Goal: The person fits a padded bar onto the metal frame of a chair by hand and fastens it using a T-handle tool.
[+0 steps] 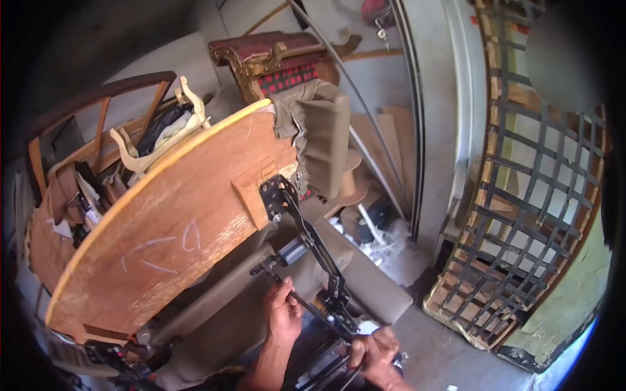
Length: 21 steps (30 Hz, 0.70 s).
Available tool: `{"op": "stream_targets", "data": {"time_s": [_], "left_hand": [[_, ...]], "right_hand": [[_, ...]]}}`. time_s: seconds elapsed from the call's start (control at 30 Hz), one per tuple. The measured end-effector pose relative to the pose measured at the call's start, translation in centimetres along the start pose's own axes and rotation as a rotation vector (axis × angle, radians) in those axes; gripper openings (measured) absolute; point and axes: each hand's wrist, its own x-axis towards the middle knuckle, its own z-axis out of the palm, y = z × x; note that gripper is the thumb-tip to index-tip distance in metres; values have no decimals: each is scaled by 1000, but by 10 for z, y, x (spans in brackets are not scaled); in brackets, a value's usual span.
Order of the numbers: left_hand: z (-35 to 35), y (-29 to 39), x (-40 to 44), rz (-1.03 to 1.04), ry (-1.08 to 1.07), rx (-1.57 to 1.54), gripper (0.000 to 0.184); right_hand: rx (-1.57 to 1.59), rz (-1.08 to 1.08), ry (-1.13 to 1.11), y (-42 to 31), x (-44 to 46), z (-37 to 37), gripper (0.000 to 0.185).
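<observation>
Item: dark rod (309,306), lying just below and to the right of the curved wooden panel (163,215). Long axis slanted, the upper end pointing left toward the panel, the lower end running right and toward the wearer.

Left hand (283,314): below the panel, fingers closed on the rod near its upper end. Right hand (376,352): farther right from the panel, clenched in a fist at the rod's lower end; its exact grip was partly hidden.

Materials: rod slim, smooth, apparently metal, with a dark fitting at the upper end. Panel of bare wood, splintered in patches, pale chalk-like strokes on its face, rounded yellowish edge. Black metal arm (316,241), long and jointed, bolted to the panel's wooden block (251,195); black cylinder (291,251) beside that arm.

Surroundings: wrinkled taupe upholstered pad (324,140) at the panel's upper right end; smooth taupe cushion (372,280) right of its lower edge; red upholstered piece (280,49) with carved wood beyond it; frame with dark woven straps (521,221) well to its right. The black arm and its linkage crowded the space between panel and right hand.
</observation>
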Motion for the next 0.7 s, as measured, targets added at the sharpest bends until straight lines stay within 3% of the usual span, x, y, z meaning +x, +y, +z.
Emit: {"op": "stream_targets", "data": {"time_s": [0.03,0.1,0.13,0.17,0.23,0.27,0.3,0.37,0.5,0.57,0.63,0.67,0.7], "left_hand": [[-3,1,-4,-9,41,17,22],[-4,7,-4,-74,92,111,20],[-1,14,-8,-111,91,83,18],[2,19,-12,-140,117,100,18],[12,26,-11,-223,188,165,17],[13,26,-8,-261,265,168,18],[3,26,-6,-289,219,195,18],[-1,33,-9,-319,196,234,18],[-8,47,-7,-455,79,184,21],[-19,47,-5,-519,77,132,22],[-17,49,-5,-545,4,71,21],[-18,49,-7,-599,143,28,18],[-33,46,-11,-636,128,42,16]], "right_hand": [[41,380,-124,-19,-15,-2,28],[257,838,-167,-52,-12,-1,35],[247,886,-283,-58,0,-12,39],[339,934,-232,-57,6,-14,39],[192,961,-160,-50,3,-9,36],[117,683,-98,-37,-11,3,33],[87,567,-104,-39,1,2,30],[197,631,-205,-49,-9,3,31],[248,984,-314,-82,-4,2,36],[404,1194,-36,-94,-1,14,42],[1845,2376,-9,-65,-36,-7,41],[1484,2629,-36,-77,-72,3,39],[1308,2499,36,-99,-65,2,36]]}}
